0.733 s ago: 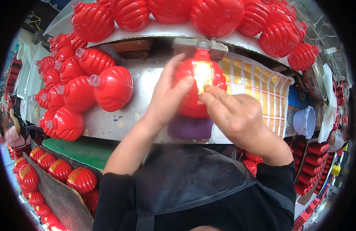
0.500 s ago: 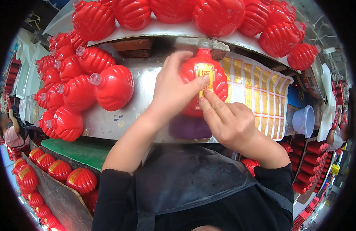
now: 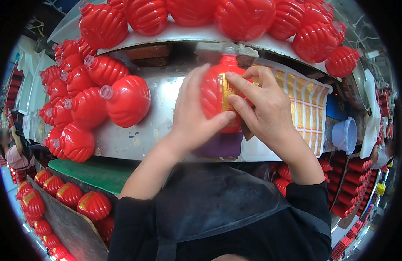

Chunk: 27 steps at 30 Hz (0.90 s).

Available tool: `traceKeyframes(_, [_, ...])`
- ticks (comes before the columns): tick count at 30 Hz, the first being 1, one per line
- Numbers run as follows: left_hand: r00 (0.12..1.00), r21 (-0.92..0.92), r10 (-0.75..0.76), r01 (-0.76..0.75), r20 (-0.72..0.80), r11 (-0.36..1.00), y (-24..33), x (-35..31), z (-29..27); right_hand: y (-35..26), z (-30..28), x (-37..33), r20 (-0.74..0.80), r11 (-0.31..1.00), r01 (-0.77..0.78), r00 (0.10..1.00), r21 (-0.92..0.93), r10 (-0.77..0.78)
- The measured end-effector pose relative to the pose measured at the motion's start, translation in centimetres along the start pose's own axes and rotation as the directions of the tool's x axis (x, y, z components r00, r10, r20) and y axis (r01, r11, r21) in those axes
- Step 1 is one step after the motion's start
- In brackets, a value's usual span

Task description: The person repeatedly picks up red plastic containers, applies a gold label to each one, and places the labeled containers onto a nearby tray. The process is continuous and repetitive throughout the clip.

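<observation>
A red ribbed lantern-shaped plastic bottle (image 3: 213, 93) stands upright between both hands over a metal workbench (image 3: 157, 126). My left hand (image 3: 193, 114) wraps its left side, thumb across the lower front. My right hand (image 3: 265, 104) lies on its right side, with fingers pressing a gold label strip (image 3: 226, 89) on the bottle's front. A purple block (image 3: 218, 145) sits just under the bottle. A sheet of gold labels (image 3: 303, 104) lies to the right of my right hand.
Several unlabelled red bottles (image 3: 92, 104) lie piled at the left of the bench, more (image 3: 236, 17) on a shelf above. Labelled ones (image 3: 68, 195) fill a tray at lower left. A pale blue bowl (image 3: 345, 135) sits at right. Another person (image 3: 14, 152) is at far left.
The bottle has been turned and lifted slightly. My right hand moved up from the lower right onto the bottle's front, with fingers now on the gold label.
</observation>
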<state>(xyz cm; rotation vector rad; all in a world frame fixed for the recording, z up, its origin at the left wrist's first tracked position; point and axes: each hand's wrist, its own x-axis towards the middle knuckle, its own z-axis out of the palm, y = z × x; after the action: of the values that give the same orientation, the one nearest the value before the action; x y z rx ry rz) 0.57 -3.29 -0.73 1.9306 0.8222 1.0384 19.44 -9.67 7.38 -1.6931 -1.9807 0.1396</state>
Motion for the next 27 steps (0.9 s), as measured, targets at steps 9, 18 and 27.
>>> traceKeyframes(9, [0.997,0.122,0.075,-0.074,-0.011,0.990,0.1,0.6,0.2,1.3,0.9,0.7,-0.060,0.998,-0.032,0.998,0.062,0.036])
traceKeyframes(18, [0.968,0.213,0.186,-0.220,0.169,0.952,0.3,2.1,-1.4,2.6,0.5,-0.1,0.056,0.961,-0.156,0.988,0.230,0.147])
traceKeyframes(27, [0.993,-0.278,-0.081,0.101,0.082,0.955,-0.8,0.2,-0.6,2.5,0.1,-2.6,0.315,0.681,-0.461,0.887,0.569,0.338])
